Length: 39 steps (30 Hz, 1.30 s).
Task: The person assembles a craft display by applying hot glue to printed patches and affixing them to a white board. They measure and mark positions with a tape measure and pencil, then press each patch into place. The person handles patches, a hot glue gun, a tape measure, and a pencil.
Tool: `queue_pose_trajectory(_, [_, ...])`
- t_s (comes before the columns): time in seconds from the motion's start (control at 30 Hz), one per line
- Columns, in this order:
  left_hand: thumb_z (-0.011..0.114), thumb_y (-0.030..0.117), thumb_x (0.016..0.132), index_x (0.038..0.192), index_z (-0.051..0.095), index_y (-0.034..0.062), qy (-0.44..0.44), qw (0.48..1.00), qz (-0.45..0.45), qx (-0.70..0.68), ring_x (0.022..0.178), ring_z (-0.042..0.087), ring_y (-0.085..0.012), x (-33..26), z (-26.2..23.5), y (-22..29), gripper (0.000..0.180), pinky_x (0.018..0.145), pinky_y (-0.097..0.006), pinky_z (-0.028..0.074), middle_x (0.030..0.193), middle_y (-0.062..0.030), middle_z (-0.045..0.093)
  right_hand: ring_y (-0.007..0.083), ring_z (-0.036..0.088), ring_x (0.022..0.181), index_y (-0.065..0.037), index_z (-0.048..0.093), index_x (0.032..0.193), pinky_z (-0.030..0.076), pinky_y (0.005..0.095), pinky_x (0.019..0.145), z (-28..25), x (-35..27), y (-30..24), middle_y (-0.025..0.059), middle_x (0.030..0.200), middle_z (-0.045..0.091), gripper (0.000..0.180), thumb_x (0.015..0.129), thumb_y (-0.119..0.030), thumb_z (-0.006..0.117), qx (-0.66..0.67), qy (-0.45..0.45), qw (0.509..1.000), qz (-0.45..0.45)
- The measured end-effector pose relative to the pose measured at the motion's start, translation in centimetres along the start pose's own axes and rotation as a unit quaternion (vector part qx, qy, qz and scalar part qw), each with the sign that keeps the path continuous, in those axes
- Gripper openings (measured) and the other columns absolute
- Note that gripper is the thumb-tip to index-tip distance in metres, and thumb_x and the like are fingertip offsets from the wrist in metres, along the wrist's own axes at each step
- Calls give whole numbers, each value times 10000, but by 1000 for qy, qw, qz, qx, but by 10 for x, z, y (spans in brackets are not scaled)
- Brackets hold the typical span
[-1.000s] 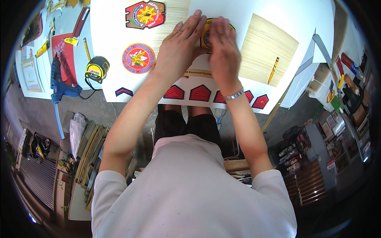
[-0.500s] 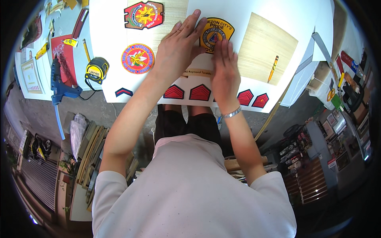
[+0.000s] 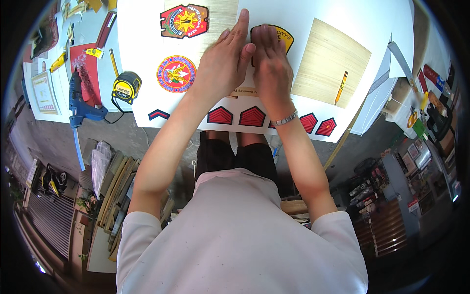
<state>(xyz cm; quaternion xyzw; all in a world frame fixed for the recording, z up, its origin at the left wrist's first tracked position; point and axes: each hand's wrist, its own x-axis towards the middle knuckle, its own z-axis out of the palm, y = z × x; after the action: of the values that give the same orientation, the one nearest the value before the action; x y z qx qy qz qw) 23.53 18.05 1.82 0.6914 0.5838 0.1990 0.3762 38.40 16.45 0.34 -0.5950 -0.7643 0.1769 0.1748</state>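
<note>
Black-edged yellow shield patch (image 3: 285,40) on white sheet (image 3: 142,85), top centre, mostly under right hand (image 3: 273,71); that hand's fingers pressed together, laid flat over it. Left hand (image 3: 223,68) at patch's 9 o'clock, index straight, thumb apart, nothing pinched; contact with patch, can't tell. Clock from patch: notched red patch (image 3: 184,21) at 10, round red-blue patch (image 3: 176,74) at 8, wood-grain panel (image 3: 323,54) at 3 with short yellow pencil (image 3: 341,88) on it at 4, row of red chevron patches (image 3: 220,116) around 5 to 8. Farther out at 8, tape measure (image 3: 127,87), then blue glue gun (image 3: 81,105)
</note>
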Motion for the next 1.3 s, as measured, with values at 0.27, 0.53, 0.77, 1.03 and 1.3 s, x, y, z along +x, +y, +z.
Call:
queue_pose_trajectory(0.27, [590, 244, 1023, 1619, 333, 87, -36, 981, 57, 182, 1465, 446, -329, 2, 8, 6, 667, 1205, -480, 392, 1663, -123, 357, 314, 539, 1403, -21, 599, 1415, 450, 457, 1160, -29, -56, -18, 161, 1476, 596, 471, 945, -1, 607, 4, -83, 997, -2])
queue_pose_trajectory(0.53, [535, 453, 1040, 1608, 340, 22, -114, 953, 27, 280, 1571, 284, -243, -34, 12, 29, 739, 1273, -449, 239, 1685, -121, 333, 341, 499, 1434, -13, 565, 1449, 402, 474, 1188, -64, -61, 14, 202, 1511, 550, 434, 1037, -151, 563, 30, -51, 996, 62])
queue_pose_trajectory(0.77, [634, 327, 1023, 1244, 717, 28, -102, 983, 48, 144, 1274, 635, -354, -89, -62, 55, 382, 1078, -449, 486, 1259, -181, 722, 367, 633, 1258, 0, 580, 1405, 384, 504, 1186, -43, -20, 4, 231, 1309, 676, 488, 1029, -310, 600, -107, 3, 994, -37])
queue_pose_trajectory(1.03, [640, 238, 1012, 1021, 747, 15, 111, 931, -342, -55, 653, 703, -277, -251, -88, 29, 248, 660, -388, 539, 712, -153, 710, 427, 694, 859, -52, 663, 958, 531, 533, 753, -100, -91, -11, 201, 845, 714, 288, 1034, -321, 593, 164, -120, 968, 145])
queue_pose_trajectory(1.3, [626, 457, 1007, 720, 712, 21, 98, 946, -309, -6, 545, 559, -179, -269, -70, 31, 529, 588, -380, 452, 562, -97, 566, 456, 686, 902, -57, 606, 1165, 531, 552, 772, -121, -127, 63, 241, 946, 705, 237, 1026, -248, 583, 141, -35, 962, 232])
